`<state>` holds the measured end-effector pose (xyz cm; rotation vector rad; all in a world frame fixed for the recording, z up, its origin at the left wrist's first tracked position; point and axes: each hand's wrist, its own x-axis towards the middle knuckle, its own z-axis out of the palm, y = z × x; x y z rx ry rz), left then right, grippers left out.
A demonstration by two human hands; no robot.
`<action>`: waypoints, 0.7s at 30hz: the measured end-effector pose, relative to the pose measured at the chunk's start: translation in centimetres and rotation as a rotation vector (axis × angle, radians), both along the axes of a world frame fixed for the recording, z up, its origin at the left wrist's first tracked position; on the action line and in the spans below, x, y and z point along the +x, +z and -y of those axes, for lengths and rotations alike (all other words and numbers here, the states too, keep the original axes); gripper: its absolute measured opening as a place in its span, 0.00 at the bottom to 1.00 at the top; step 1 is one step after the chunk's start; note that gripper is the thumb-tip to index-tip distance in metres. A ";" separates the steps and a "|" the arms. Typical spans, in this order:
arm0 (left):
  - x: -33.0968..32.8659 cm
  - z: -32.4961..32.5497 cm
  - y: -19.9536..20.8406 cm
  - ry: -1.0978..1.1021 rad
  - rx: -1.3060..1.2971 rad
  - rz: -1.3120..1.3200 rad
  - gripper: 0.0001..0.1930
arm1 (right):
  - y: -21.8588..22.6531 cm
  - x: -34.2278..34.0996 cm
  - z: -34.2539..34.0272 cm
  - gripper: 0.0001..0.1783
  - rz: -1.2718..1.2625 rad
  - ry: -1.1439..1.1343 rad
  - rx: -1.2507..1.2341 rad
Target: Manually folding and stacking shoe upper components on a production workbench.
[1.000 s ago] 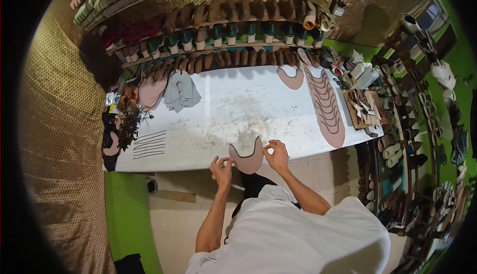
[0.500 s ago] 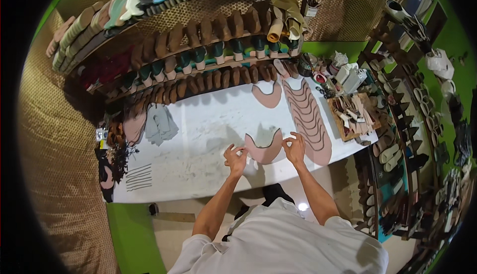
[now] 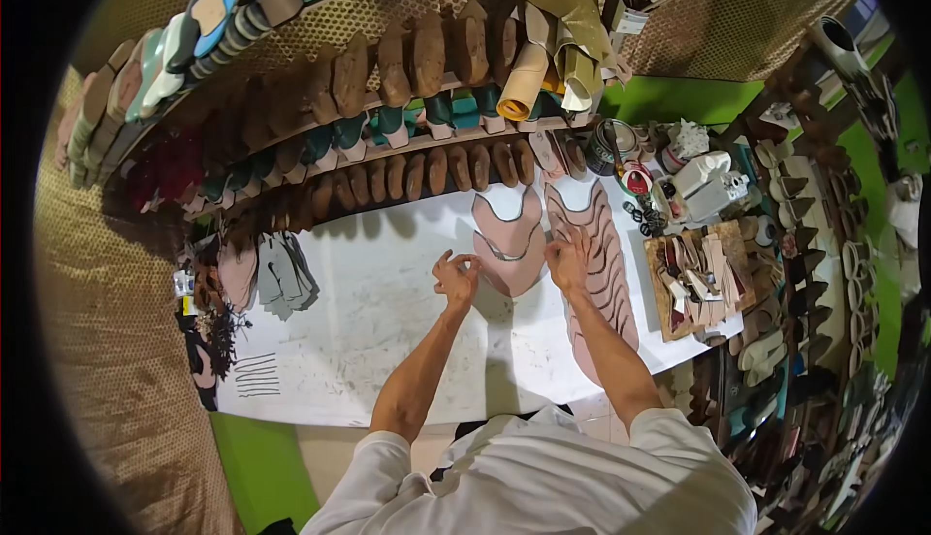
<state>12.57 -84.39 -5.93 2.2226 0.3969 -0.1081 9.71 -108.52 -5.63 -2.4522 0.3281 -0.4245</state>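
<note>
Worktable: a long table under a white, grey-smudged covering; it ran across the middle of the view, below the shelving.
Shelving: wooden racks behind the table, bearing rows of brown, foot-shaped shoe lasts; a rolled tan sheet lay at their right end.
Row: pink, U-shaped flat pieces with dark curved edges; these overlapped one another down the right part of the table, partly under the right forearm.
Board: a brown rectangular board, right of the row; pale strips and tools lay heaped on it.
Cut-outs: grey, flat, soft-looking pieces, piled at the far left.
Left hand: the bare left hand was narrowed to a pinch at the left edge of the held piece.
Right hand: the bare right hand pinched its right edge, beside the row.
Held piece: a single pink, dark-edged U, between both hands; it overlapped the lower part of a matching pink U; whether they touched could not be told.
Strips: thin, dark, wavy lengths, laid side by side at the near left.
</note>
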 end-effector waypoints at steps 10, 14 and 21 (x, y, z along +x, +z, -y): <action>5.3 1.5 -1.9 0.041 0.081 -0.031 0.08 | -0.6 5.2 1.1 0.08 -0.021 0.048 -0.013; 6.3 1.9 -2.1 0.036 0.081 -0.061 0.08 | -1.6 5.9 1.4 0.07 -0.031 0.055 -0.023; 6.5 1.9 -2.6 -0.055 0.197 -0.131 0.14 | -1.7 6.0 1.3 0.10 -0.073 0.023 -0.108</action>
